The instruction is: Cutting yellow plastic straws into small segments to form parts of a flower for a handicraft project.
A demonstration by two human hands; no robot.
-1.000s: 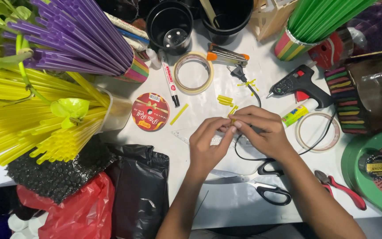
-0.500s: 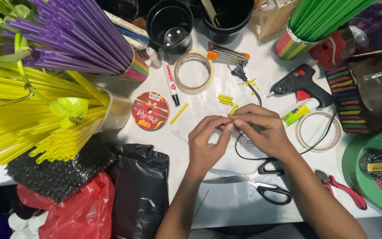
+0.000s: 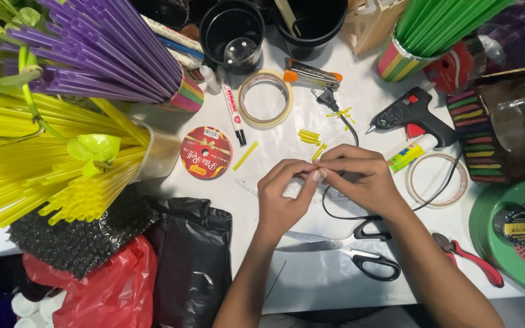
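Note:
My left hand (image 3: 281, 197) and my right hand (image 3: 360, 176) meet fingertip to fingertip over the white table (image 3: 311, 285). Together they pinch a tiny piece that the fingers hide almost entirely. A clear ruler (image 3: 247, 182) lies under the hands. Short cut yellow straw pieces (image 3: 308, 136) lie just beyond the fingertips, and one longer piece (image 3: 245, 156) rests to the left. Black-handled scissors (image 3: 360, 255) lie near my wrists, beside a black cable (image 3: 335, 212) that loops under my right hand.
A glue gun (image 3: 414, 115), glue stick (image 3: 411, 152), clear tape ring (image 3: 435, 179) and red pliers (image 3: 469, 258) lie to the right. A tape roll (image 3: 265, 97), marker (image 3: 232, 112), red ribbon spool (image 3: 206, 152) and bundled yellow straws (image 3: 44, 164) lie to the left. A black bag (image 3: 192, 261) sits at the front left.
Both hands have kept pinching at the same spot; the fingertips have drawn closer and shifted slightly. Nothing on the table has moved.

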